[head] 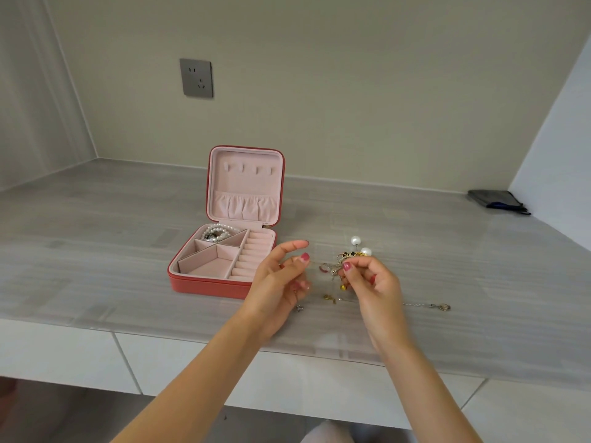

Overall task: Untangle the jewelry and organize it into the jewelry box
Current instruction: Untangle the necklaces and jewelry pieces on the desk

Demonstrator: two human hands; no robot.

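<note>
Hands come first, nearest the camera, both raised just above the grey tabletop (128,251). The left hand (281,279) has its forefinger stretched out and the other fingers loosely curled; a fine chain seems to run from it toward the tangle, but whether it is pinched there I cannot tell. The right hand (371,279) has thumb and fingers curled round a tangled cluster of jewelry (347,259), gold-coloured bits with two pearls standing up from the top.

On the tabletop under and just beyond the hands lie loose pieces: a small gold charm (329,298), a small silver piece (299,308) under the left wrist, and a thin silver chain with a pendant (443,306) trailing off to the right.

By the look of it the tangle is very light, limp in its chains and stiff only at the beads and clasps. Fine links could kink or snap under a hard tug, so it seems best held by a pearl or clasp while one strand is teased loose. Smooth pearls may slip.

Further back to the left stands the open jewelry box (204,286), coral outside, pink inside, lid upright. A pearl strand (217,233) already sits in its rear left compartment; the front compartments and ring rolls look unfilled.

Far right, against the wall, lies a dark pouch (495,199); a wall socket (196,77) is behind the box.
</note>
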